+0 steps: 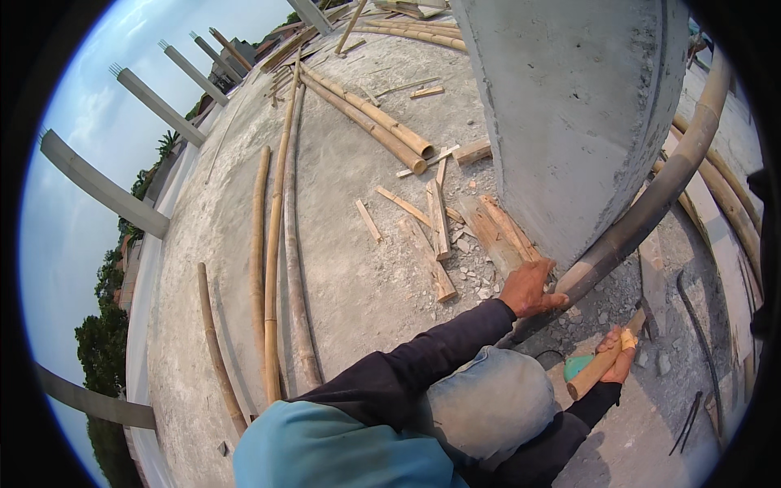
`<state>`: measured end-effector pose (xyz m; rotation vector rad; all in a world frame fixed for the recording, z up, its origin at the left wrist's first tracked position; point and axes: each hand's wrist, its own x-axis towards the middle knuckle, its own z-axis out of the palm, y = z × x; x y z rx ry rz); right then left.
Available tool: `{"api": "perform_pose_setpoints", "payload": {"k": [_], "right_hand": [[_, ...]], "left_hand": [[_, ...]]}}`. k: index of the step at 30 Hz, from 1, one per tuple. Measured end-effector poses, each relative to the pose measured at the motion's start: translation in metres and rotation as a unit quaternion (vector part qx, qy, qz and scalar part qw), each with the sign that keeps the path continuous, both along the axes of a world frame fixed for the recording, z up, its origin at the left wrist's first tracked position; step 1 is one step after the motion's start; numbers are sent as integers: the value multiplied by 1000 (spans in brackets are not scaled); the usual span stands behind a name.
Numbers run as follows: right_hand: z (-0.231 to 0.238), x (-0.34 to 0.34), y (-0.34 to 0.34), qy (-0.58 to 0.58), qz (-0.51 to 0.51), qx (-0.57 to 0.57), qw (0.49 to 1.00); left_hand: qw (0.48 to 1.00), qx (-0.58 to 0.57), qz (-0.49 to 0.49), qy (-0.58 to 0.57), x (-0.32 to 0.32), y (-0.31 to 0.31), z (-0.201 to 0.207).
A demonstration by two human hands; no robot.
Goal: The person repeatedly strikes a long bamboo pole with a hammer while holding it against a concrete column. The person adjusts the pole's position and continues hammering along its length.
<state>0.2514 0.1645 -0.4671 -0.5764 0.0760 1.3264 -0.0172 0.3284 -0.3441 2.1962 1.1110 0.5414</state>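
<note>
My left hand (530,290) is at the foot of a grey concrete column (582,98), with its thumb spread toward a thick dark bamboo pole (606,256). Its fingers are bent beside a rough wooden plank (494,232), and I see nothing held in it. Lower right, my right hand (621,362) is closed around the wooden handle (600,368) of a tool. The dark far end of that tool is too small to identify. A yellow wrap shows on one finger. Just beside this hand lies a teal rounded object (577,367), partly hidden by the handle.
Several wood offcuts (438,220) and rubble lie left of the column. Long bamboo poles (277,244) stretch across the concrete floor (191,342). Boards (716,244) and a bent dark rod (698,325) lie at right. Concrete posts (106,183) line the left edge.
</note>
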Motion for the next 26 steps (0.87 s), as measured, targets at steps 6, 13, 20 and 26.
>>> {"api": "perform_pose_setpoints", "payload": {"k": [6, 13, 20, 26], "right_hand": [[-60, 17, -28, 118, 15, -63, 991], [-28, 6, -43, 43, 27, -162, 985], [31, 24, -116, -555, 240, -584, 541], [119, 17, -222, -596, 158, -635, 466]], "left_hand": [[972, -151, -76, -161, -40, -61, 117], [977, 44, -196, 67, 23, -133, 166], [961, -87, -188, 182, 44, -133, 190], [915, -150, -207, 312, 31, -134, 227]]}}
